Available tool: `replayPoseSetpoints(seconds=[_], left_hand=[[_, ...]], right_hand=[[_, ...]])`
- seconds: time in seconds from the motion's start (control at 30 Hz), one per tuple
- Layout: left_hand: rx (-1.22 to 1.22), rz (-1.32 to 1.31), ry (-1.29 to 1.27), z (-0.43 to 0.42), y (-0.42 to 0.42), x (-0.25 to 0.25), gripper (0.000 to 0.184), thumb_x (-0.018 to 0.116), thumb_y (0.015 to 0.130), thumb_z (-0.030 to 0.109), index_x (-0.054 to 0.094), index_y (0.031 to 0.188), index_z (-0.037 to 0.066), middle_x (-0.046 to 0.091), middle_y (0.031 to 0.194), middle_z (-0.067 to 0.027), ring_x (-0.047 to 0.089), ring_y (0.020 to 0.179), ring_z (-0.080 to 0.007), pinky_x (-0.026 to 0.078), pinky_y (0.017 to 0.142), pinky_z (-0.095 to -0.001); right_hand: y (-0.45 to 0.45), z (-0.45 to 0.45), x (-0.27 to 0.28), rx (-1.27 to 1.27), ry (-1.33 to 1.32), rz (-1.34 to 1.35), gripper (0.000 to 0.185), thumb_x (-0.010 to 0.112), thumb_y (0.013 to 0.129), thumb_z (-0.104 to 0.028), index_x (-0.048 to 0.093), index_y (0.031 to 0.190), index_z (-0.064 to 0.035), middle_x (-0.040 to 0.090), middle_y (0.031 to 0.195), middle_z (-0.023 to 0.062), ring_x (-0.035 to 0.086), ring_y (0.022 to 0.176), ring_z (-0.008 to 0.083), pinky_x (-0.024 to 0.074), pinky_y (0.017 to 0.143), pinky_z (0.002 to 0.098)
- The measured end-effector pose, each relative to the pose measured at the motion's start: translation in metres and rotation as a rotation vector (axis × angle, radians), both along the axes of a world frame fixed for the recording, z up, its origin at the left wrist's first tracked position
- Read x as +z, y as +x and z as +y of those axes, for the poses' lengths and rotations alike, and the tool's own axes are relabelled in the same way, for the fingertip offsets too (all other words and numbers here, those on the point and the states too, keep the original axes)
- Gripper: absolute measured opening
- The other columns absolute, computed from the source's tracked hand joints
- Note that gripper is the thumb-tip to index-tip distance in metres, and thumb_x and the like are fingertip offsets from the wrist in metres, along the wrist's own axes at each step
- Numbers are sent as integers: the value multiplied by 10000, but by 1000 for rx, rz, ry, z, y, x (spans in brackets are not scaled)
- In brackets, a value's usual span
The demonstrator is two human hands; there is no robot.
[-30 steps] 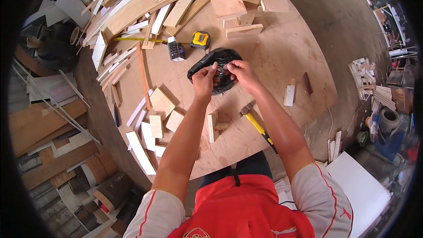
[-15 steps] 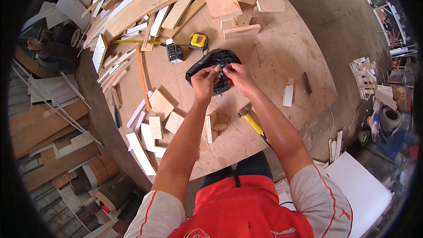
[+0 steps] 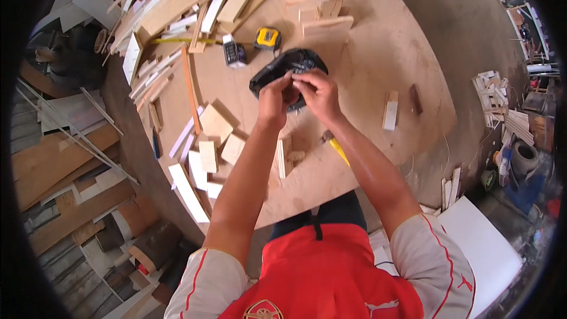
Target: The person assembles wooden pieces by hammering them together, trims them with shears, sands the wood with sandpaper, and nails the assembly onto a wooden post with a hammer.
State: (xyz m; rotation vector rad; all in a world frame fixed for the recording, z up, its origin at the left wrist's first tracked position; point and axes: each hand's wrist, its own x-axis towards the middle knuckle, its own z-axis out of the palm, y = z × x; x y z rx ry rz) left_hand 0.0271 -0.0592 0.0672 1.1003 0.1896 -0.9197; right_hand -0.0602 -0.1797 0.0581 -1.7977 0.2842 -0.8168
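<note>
My left hand (image 3: pixel 275 98) and my right hand (image 3: pixel 319 92) meet over the near side of a black plastic bag (image 3: pixel 282 67) with small metal pieces in it. The fingers of both are pinched, thumb to fingertips; what lies between them is too small to make out. A yellow tape measure (image 3: pixel 268 38) and a small black-and-white box (image 3: pixel 234 53) are just beyond the bag to the left. Partly under my right forearm lies a yellow-handled hammer (image 3: pixel 338 149).
Wood offcuts (image 3: pixel 216 123) lie at the left of the plywood table (image 3: pixel 378 159). Long boards (image 3: pixel 195 0) are piled at the far left, and wooden blocks (image 3: pixel 328 27) stand at the far side. A white-topped block (image 3: pixel 390 112) and a dark brown strip (image 3: pixel 416 100) lie to the right.
The table and its objects have shifted up in view. My hands have come closer together at the fingertips, and my right forearm now covers more of the hammer.
</note>
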Motion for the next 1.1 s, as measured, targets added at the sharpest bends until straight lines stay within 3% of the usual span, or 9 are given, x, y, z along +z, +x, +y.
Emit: replayPoseSetpoints(seconds=[0.23, 0.33, 0.37, 0.47, 0.5, 0.6, 0.63, 0.87, 1.1], left_hand=[[-143, 61, 42, 29, -31, 30, 222, 655, 1047, 289, 770, 1054, 99, 745, 971, -26, 674, 827, -144, 500, 767, -310], [-238, -294, 288, 51, -52, 45, 263, 662, 1053, 275, 780, 1023, 42, 757, 997, -30, 687, 822, -146, 515, 784, -313], [-202, -424, 262, 61, -58, 32, 252, 724, 993, 268, 793, 1032, 28, 773, 1018, -65, 712, 916, -216, 540, 855, -365], [-385, -1330, 537, 101, -72, 23, 254, 793, 886, 274, 812, 1063, 93, 766, 1076, -132, 674, 1124, -302, 511, 1000, -451], [-496, -1464, 635, 114, -82, 31, 341, 827, 790, 266, 809, 1110, 150, 645, 1349, -251, 558, 1314, -403, 422, 1125, -532], [-510, -1634, 803, 134, -117, 36, 389, 827, 796, 246, 788, 1170, 145, 413, 1571, -298, 489, 1391, -450, 344, 1192, -572], [-533, -1569, 750, 138, -122, 25, 432, 835, 792, 198, 766, 1213, 128, 269, 1651, -305, 467, 1402, -522, 379, 1181, -577], [-540, -1464, 659, 132, -142, -45, 340, 805, 849, 76, 762, 1186, 100, 287, 1642, -320, 490, 1397, -522, 507, 1077, -528], [-570, -1467, 655, 119, -154, -31, 349, 797, 857, 58, 747, 1199, 105, 332, 1627, -295, 391, 1498, -461, 487, 1106, -523]], right_hand=[[-31, 43, 10, -174, 19, -139, 200, 764, 905, 37, 785, 1094, -24, 751, 947, 110, 719, 818, 214, 564, 705, 317], [-68, 60, 19, -196, 78, -28, 152, 745, 913, 47, 773, 1052, -10, 754, 944, 112, 724, 821, 221, 557, 703, 322], [-78, 66, 19, -218, 51, -1, 98, 731, 928, 23, 756, 1017, -9, 750, 925, 142, 737, 826, 251, 551, 699, 340], [-122, 89, -3, -166, 6, 222, 62, 717, 937, -1, 742, 992, -13, 737, 910, 179, 740, 831, 311, 549, 693, 371], [-134, 96, -20, -131, -6, 250, 47, 709, 930, -11, 727, 973, -16, 725, 903, 194, 724, 836, 371, 542, 688, 405], [-161, 114, -41, -43, -143, 280, 69, 732, 912, 28, 716, 977, 12, 733, 880, 162, 714, 783, 325, 536, 680, 376], [-165, 118, -45, -12, -81, 273, 92, 717, 902, -25, 712, 994, -28, 723, 896, 167, 704, 844, 391, 531, 706, 456], [-173, 121, -71, -34, -199, 270, 92, 713, 871, -14, 699, 957, -43, 712, 905, 159, 690, 863, 387, 529, 719, 481], [-175, 118, -86, -61, -212, 181, 95, 727, 878, -27, 718, 972, -37, 704, 887, 174, 681, 847, 404, 528, 715, 481]])
